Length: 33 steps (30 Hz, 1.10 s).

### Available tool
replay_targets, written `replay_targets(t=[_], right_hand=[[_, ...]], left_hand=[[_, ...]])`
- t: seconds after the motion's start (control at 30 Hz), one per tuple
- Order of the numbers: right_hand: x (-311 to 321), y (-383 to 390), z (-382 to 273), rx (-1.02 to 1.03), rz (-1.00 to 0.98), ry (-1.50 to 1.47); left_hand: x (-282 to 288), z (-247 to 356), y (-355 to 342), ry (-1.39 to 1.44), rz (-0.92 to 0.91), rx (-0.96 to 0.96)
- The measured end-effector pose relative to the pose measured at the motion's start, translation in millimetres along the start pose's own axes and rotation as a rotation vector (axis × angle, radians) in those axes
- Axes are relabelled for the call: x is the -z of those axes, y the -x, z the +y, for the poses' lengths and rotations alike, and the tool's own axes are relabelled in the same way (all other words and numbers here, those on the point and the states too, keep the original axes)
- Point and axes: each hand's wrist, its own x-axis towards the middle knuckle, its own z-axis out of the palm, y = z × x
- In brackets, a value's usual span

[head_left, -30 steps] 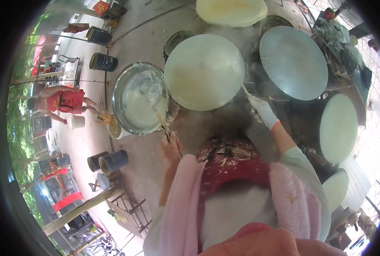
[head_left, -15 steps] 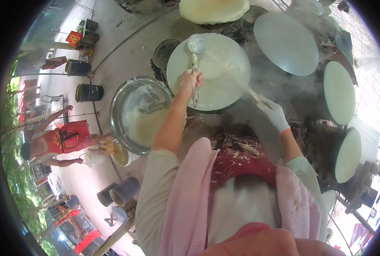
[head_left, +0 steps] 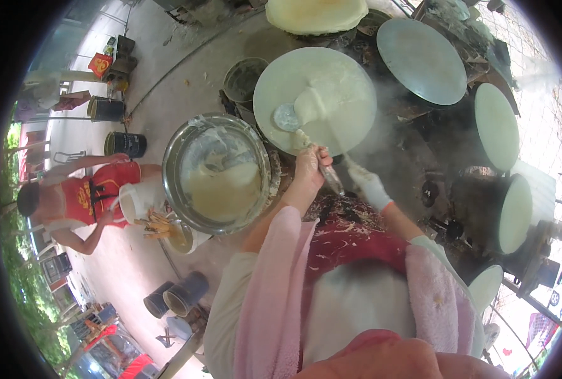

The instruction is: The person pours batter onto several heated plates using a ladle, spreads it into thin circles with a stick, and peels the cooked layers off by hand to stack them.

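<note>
Pale round griddle [head_left: 274,88] lying ahead; metal basin [head_left: 265,148] standing just left of it. Batter patch [head_left: 322,101] lying on griddle. Ladle [head_left: 286,117] reaching over griddle, grip of left hand [head_left: 311,167] clenching it. Gloved right hand's grip [head_left: 370,189] clasping pale stick [head_left: 349,160] near griddle.

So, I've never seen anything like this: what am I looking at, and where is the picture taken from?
There's no machine here, just a person's two hands. The camera sits on that person's head, looking down; its very wide lens bends straight edges near the rim. The bare left hand grips a ladle, its bowl over a large round plate. The right hand, in a white glove, appears to hold a thin tool reaching over the plate, though blur hides its details. A pale, wet-looking mixture lies on the plate. To the left stands a shiny metal basin with more pale mixture inside.
</note>
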Motion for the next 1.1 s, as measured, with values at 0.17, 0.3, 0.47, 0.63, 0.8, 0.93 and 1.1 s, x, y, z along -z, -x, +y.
replay_targets(t=[0.17,0.3,0.47,0.63,0.8,0.93,1.1], right_hand=[[10.2,4.0,-62.5,-0.334,-0.171,-0.026],[67.6,-28.2,-31.4,0.179,0.027,0.365],[122.2,-16.4,-76.3,0.008,-0.210,0.594],[278.4,-38.6,-114.1,0.129,0.380,-0.049],[401.2,-92.2,-167.8,0.176,0.561,0.121],[418.7,-143.9,-183.6,0.065,0.571,0.827],[425.7,-134.1,-221.8,-0.116,0.397,0.772]], left_hand=[[38.5,37.2,-11.4,0.589,-0.761,0.277],[-28.0,57.5,28.2,0.110,-0.521,0.064],[-137.6,59.8,10.4,-0.641,-0.413,-0.403],[-270.3,28.6,-54.1,-0.716,-0.571,-0.339],[-380.0,-54.2,-184.9,-0.662,-0.507,-0.226],[-407.9,-128.0,-265.5,-0.850,-0.279,-0.346],[-401.3,-136.9,-278.3,-0.988,0.092,-0.516]])
